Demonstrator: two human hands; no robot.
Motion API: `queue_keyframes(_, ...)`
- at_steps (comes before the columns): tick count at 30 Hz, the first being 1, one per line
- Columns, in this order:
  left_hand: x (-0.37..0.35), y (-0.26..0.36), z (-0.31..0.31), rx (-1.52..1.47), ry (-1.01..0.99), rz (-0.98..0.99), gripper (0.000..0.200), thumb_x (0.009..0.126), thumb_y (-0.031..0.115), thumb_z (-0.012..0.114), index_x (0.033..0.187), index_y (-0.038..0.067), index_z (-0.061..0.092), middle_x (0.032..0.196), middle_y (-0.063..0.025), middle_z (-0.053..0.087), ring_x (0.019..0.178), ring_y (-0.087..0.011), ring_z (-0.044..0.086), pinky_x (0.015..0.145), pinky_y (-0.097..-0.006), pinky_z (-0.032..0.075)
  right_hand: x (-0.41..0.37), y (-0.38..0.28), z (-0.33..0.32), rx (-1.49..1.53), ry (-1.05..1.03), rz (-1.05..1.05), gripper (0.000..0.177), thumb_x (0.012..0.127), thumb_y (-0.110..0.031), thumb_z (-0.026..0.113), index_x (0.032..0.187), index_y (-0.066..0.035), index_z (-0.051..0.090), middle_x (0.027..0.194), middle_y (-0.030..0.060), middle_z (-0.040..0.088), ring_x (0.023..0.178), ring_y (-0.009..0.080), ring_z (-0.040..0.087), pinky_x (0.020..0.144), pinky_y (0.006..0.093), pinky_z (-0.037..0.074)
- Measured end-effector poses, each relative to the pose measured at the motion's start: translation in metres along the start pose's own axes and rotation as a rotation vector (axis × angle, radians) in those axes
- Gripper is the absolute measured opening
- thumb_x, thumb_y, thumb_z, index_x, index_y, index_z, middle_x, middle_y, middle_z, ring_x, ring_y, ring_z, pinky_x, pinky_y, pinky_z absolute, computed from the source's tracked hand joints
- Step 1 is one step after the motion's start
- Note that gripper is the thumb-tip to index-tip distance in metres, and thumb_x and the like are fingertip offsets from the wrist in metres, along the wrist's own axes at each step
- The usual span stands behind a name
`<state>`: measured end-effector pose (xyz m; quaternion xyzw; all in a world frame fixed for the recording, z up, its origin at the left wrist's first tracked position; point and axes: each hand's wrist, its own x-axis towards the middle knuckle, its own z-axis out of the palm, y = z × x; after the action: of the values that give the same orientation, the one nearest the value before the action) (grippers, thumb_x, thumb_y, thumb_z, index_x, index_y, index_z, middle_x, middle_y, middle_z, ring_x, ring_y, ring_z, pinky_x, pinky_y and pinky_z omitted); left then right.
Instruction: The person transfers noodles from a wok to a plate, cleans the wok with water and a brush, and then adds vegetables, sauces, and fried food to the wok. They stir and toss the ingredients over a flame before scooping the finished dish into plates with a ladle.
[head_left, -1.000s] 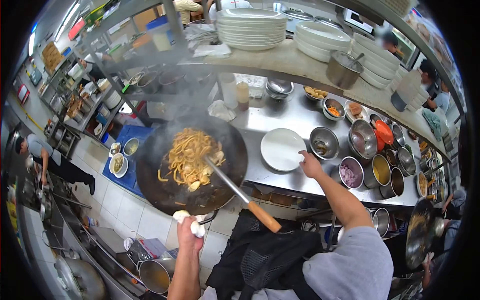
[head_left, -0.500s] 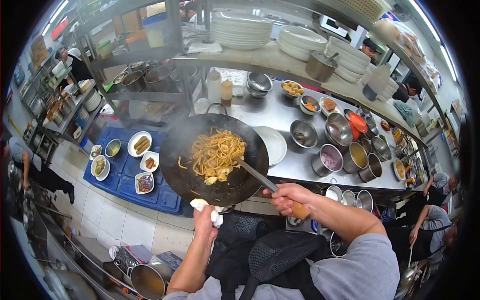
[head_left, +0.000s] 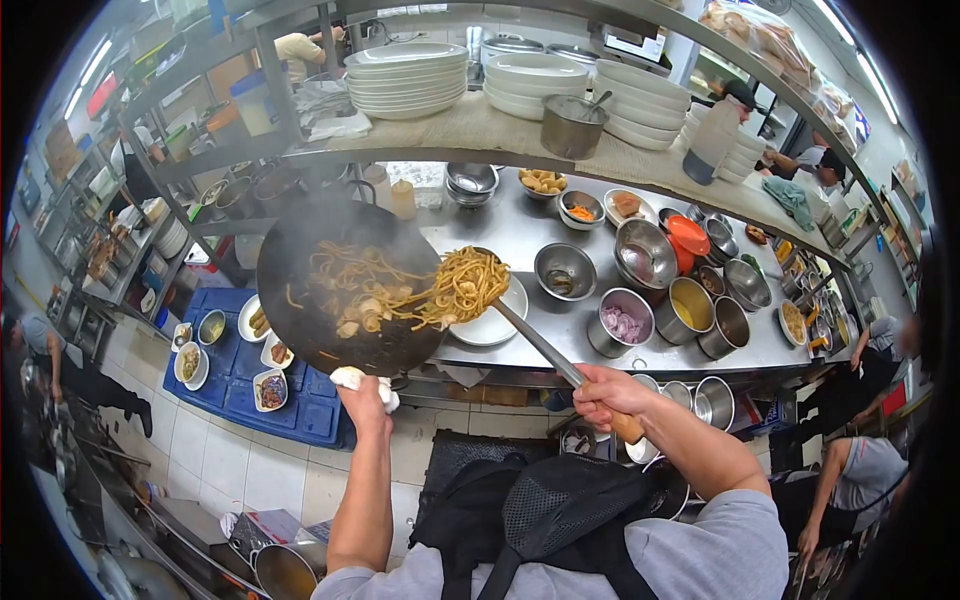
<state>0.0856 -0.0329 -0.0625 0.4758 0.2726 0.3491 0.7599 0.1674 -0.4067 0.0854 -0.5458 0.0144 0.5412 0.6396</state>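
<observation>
While steam hangs over the dark wok [head_left: 295, 325], I see a heap of noodles [head_left: 470, 285] in the head of a ladle [head_left: 540, 345], with strands trailing left to more noodles and pale chunks in the pan. The right hand [head_left: 607, 396] has its fingers curled closed around the ladle's wooden handle, and the heap sits at ten o'clock from them, well apart, at the far end of the metal shaft. The left hand [head_left: 366, 402] is closed on a white cloth [head_left: 349, 378] at the wok's six o'clock rim; its fingers are partly hidden, and I can't tell what lies under the cloth. Seen from that hand, the noodles are between one and two o'clock. The ladle's load overlaps the upper left of a white plate [head_left: 500, 322] on the steel table [head_left: 455, 238], though I can't tell whether they touch. A steel bowl [head_left: 563, 272] stands at two o'clock from the plate, and a pot of sliced onion [head_left: 622, 324] at three. Small dishes rest on a blue surface [head_left: 232, 388] at the wok's eight o'clock.
</observation>
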Motion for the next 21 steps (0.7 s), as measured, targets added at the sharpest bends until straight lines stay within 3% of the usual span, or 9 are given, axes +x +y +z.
queue_keyframes(5,0.001,-0.008,0.004,-0.018,0.067,0.027,0.034,0.074,-0.007,0.051,0.105,0.005,0.048,0.09,-0.0037,0.056,0.071,-0.0142,0.058,0.061,-0.0285,0.049,0.009,0.011,-0.034,-0.144,0.043,0.004,0.04,0.094,-0.003,0.048,0.132,-0.013,0.038,0.067,-0.0007,0.043,0.043,0.0068,0.042,0.038,0.0252,0.042)
queue_keyframes(8,0.0,-0.006,0.005,0.007,0.058,0.038,0.036,0.074,-0.007,0.051,0.108,0.004,0.048,0.092,-0.0041,0.057,0.072,-0.0146,0.058,0.062,-0.0292,0.049,0.031,0.038,-0.065,-0.317,0.096,-0.005,0.056,0.092,-0.001,0.049,0.143,-0.013,0.031,0.064,0.0001,0.045,0.042,0.0087,0.044,0.038,0.0261,0.04)
queue_keyframes(11,0.0,-0.004,0.006,-0.002,0.082,0.047,0.038,0.074,-0.006,0.051,0.11,0.003,0.048,0.093,-0.0047,0.057,0.073,-0.015,0.059,0.064,-0.0291,0.05,0.037,0.042,-0.073,-0.767,0.32,-0.056,0.076,0.087,0.001,0.052,0.154,-0.013,0.018,0.064,0.0055,0.052,0.043,0.0114,0.048,0.04,0.0289,0.042)
queue_keyframes(12,0.001,-0.006,0.004,0.0,0.082,0.048,0.038,0.074,-0.006,0.051,0.11,0.003,0.048,0.093,-0.0047,0.057,0.073,-0.015,0.059,0.064,-0.0291,0.05,0.038,0.04,-0.076,-0.993,0.384,-0.06,0.076,0.087,-0.003,0.052,0.154,-0.014,0.017,0.069,0.014,0.061,0.049,0.0217,0.059,0.048,0.0366,0.049)
queue_keyframes(14,0.006,-0.012,0.001,0.007,0.04,0.05,0.038,0.073,-0.007,0.051,0.11,0.003,0.048,0.094,-0.0051,0.057,0.075,-0.0156,0.059,0.065,-0.0291,0.05,0.046,0.049,-0.098,-1.501,0.505,-0.288,0.077,0.087,-0.008,0.054,0.154,-0.015,0.016,0.076,0.0212,0.066,0.065,0.0343,0.067,0.061,0.0451,0.053)
queue_keyframes(15,0.0,-0.002,0.009,-0.013,0.038,0.039,0.038,0.073,-0.007,0.051,0.11,0.003,0.048,0.095,-0.0056,0.057,0.076,-0.0161,0.059,0.066,-0.0295,0.05,0.04,0.041,-0.087,-1.502,0.507,-0.289,0.077,0.087,-0.008,0.054,0.154,-0.015,0.016,0.076,0.0212,0.066,0.065,0.0343,0.067,0.061,0.0451,0.053)
queue_keyframes(17,0.004,0.0,0.007,-0.018,0.022,0.026,0.041,0.073,-0.009,0.051,0.112,0.002,0.047,0.097,-0.0062,0.057,0.077,-0.0163,0.059,0.067,-0.0295,0.05,0.022,0.008,-0.053,-1.736,0.648,-0.045,0.078,0.087,-0.012,0.056,0.154,-0.018,0.017,0.085,0.0245,0.067,0.078,0.0414,0.067,0.069,0.05,0.052)
queue_keyframes(21,0.002,0.005,0.01,-0.008,0.037,0.013,0.037,0.072,-0.006,0.052,0.108,0.003,0.048,0.094,-0.0058,0.056,0.076,-0.0168,0.059,0.066,-0.0303,0.05,0.005,-0.024,-0.026,-1.812,0.716,-0.104,0.079,0.085,-0.012,0.058,0.154,-0.02,0.019,0.083,0.0221,0.067,0.074,0.0393,0.067,0.066,0.0485,0.053)
